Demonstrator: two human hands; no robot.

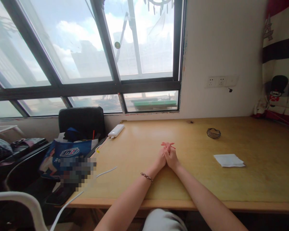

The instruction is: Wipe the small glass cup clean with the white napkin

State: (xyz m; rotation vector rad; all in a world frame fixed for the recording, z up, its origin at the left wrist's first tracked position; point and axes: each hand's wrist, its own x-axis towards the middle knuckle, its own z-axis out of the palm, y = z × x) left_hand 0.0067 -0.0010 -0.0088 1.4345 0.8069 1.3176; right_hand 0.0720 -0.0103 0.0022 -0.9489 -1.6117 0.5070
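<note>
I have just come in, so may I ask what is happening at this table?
A person's left hand and right hand are clasped together at the wooden table; neither holds any object. To their right lie a folded white sheet and, farther back, a small dark round object. A white device sits near the left edge.

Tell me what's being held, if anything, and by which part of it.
No object is visibly held; the left grip and right grip are clasped together.

We have our hands [170, 158] over the tabletop [135, 150] | paper [229, 160] right | power bank [117, 130] back left | bag [68, 149] off left, before chair [82, 119]
</note>
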